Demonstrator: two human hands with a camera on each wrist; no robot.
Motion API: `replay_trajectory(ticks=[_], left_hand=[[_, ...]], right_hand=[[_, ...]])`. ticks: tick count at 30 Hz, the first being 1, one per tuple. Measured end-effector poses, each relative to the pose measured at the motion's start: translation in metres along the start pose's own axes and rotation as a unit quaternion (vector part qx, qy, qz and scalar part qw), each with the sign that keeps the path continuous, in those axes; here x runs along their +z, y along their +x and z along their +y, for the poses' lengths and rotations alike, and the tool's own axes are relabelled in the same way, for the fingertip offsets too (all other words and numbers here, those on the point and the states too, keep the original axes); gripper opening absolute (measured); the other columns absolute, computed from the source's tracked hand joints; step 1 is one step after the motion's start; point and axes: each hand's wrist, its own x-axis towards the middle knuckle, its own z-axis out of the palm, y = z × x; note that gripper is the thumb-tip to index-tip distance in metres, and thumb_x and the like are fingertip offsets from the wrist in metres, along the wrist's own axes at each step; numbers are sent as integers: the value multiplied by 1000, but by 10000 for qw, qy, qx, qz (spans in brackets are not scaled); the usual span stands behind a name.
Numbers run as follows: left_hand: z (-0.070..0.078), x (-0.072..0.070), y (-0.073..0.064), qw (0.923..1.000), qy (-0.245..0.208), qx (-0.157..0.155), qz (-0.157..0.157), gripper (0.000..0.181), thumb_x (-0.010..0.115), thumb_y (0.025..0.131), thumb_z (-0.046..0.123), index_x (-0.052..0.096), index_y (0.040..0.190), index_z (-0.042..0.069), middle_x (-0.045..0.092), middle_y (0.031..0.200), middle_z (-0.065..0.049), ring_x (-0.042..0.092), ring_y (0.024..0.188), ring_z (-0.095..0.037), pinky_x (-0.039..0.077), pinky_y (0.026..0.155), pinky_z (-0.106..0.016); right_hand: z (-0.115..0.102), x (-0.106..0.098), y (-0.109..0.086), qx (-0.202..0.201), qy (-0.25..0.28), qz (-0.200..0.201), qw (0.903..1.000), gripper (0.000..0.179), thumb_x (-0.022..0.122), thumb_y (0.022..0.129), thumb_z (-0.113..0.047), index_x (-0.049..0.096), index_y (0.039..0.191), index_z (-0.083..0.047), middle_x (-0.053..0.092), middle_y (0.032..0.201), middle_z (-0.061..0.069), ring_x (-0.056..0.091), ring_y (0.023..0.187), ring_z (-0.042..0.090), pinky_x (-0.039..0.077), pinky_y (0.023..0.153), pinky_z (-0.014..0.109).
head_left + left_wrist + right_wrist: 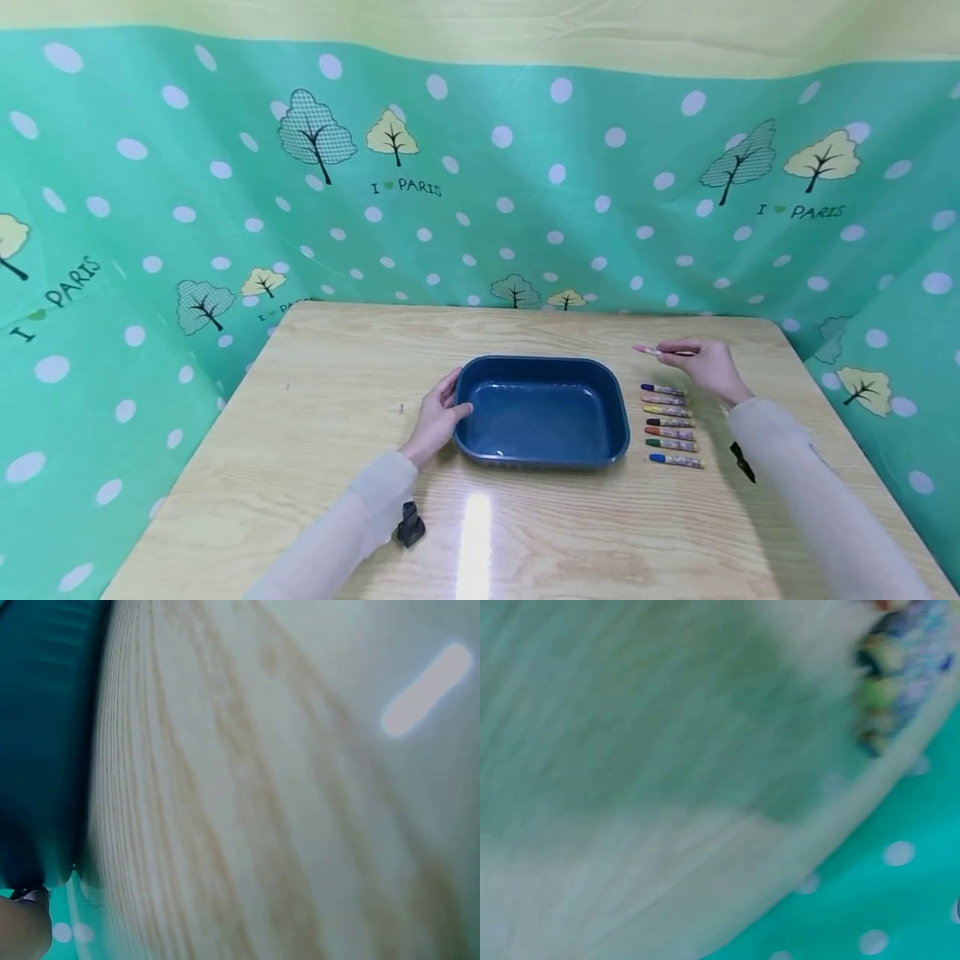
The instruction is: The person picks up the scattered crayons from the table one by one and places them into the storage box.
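A dark blue rectangular basin (540,421) sits mid-table with nothing inside it. My left hand (435,421) holds its left rim, thumb over the edge. The left wrist view has the basin's outer wall (45,742) along its left side and a fingertip (26,922) at the bottom corner. Right of the basin, my right hand (708,367) pinches a pink-tipped crayon (646,350) just above the table. Below that hand lies a column of crayons (671,422) with wrapped barrels, their coloured tips pointing left. In the right wrist view those crayons (900,675) are blurred, and the held one is out of sight.
The wooden table (322,467) carries a bright glare strip in front of the basin. A green dotted curtain (465,208) hangs behind the table and at both sides. Each wrist has a black strapped device, the left one (410,525) near the sleeve cuff.
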Motion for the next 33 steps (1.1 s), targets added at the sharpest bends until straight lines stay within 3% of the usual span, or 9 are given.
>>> replay_trajectory(ticks=[4, 10, 15, 24, 33], left_hand=[[-2, 1, 0, 10000, -6, 26, -22, 64, 52, 81, -10, 30, 140, -3, 30, 145, -25, 31, 132, -37, 31, 107, -42], [-28, -4, 10, 9997, 126, 216, 80, 65, 55, 80, -5, 34, 141, 4, 33, 144, -23, 35, 131, -36, 34, 106, -42], [-32, -4, 8, 9980, 150, 611, 58, 63, 56, 80, -2, 36, 140, 4, 35, 142, -25, 37, 129, -36, 38, 104, -39], [-29, 0, 13, 9997, 121, 164, 157, 65, 54, 81, -8, 32, 141, 1, 31, 144, -24, 34, 131, -36, 33, 106, -43], [-27, 0, 13, 9996, 148, 182, 160, 64, 54, 81, -8, 32, 141, 2, 32, 145, -21, 35, 131, -34, 34, 105, -41]], right_hand=[[-7, 8, 0, -215, 104, -27, 9997, 47, 69, 74, -47, 69, 108, -15, 68, 108, 4, 63, 92, 7, 55, 76, 26], [-46, 22, -16, -602, 121, -238, 9978, 46, 69, 76, -43, 69, 108, -9, 67, 108, 13, 61, 82, -5, 56, 78, 34], [-57, 37, -19, -761, 403, -438, 9953, 44, 71, 75, -40, 69, 106, -8, 67, 107, 13, 64, 83, 0, 57, 75, 28], [-70, 72, -16, -723, 651, -739, 9925, 37, 73, 76, -33, 70, 105, -11, 66, 111, 9, 64, 98, 20, 56, 80, 29], [-83, 106, -14, -884, 636, -1111, 9878, 25, 71, 78, -26, 72, 99, -14, 67, 106, 8, 64, 89, 17, 57, 75, 32]])
